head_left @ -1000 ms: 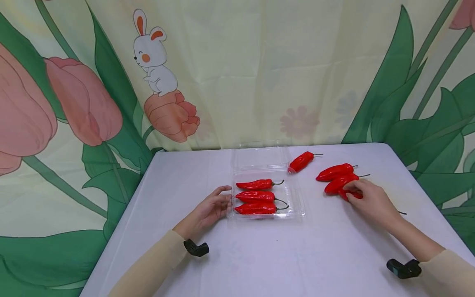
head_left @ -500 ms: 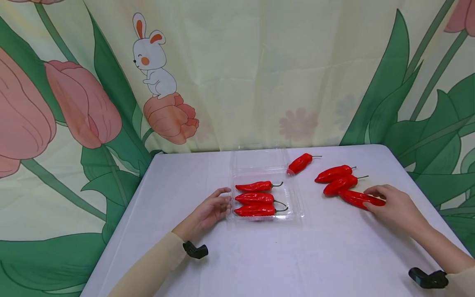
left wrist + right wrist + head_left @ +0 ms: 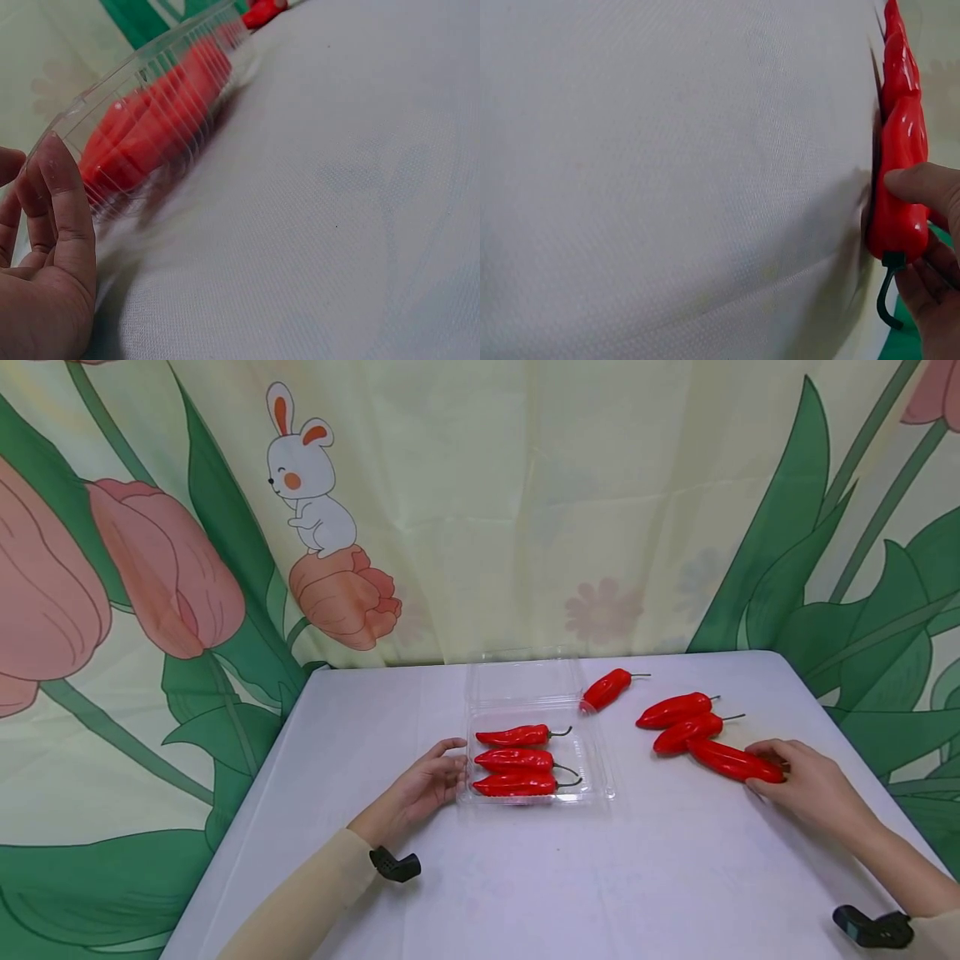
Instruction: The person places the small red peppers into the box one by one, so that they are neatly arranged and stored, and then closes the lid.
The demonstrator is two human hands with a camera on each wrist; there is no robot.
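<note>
My right hand pinches a glossy red chili pepper near its stem end. In the right wrist view, the thumb lies over this pepper, and its dark green stem hangs free. The pepper's tip touches the second of two other red peppers lying behind it. My left hand rests at the left edge of an open clear plastic box. In the left wrist view, its fingertips touch the ribbed wall of the box. Three red peppers lie side by side inside, stems to the right.
Another red pepper lies by the box's back right corner. The box's clear lid is folded back toward the curtain. A white cloth covers the table.
My right hand has moved right along the front right pepper to its stem end, and now pinches it there. That pepper has swung slightly. My left hand and the box stay put.
</note>
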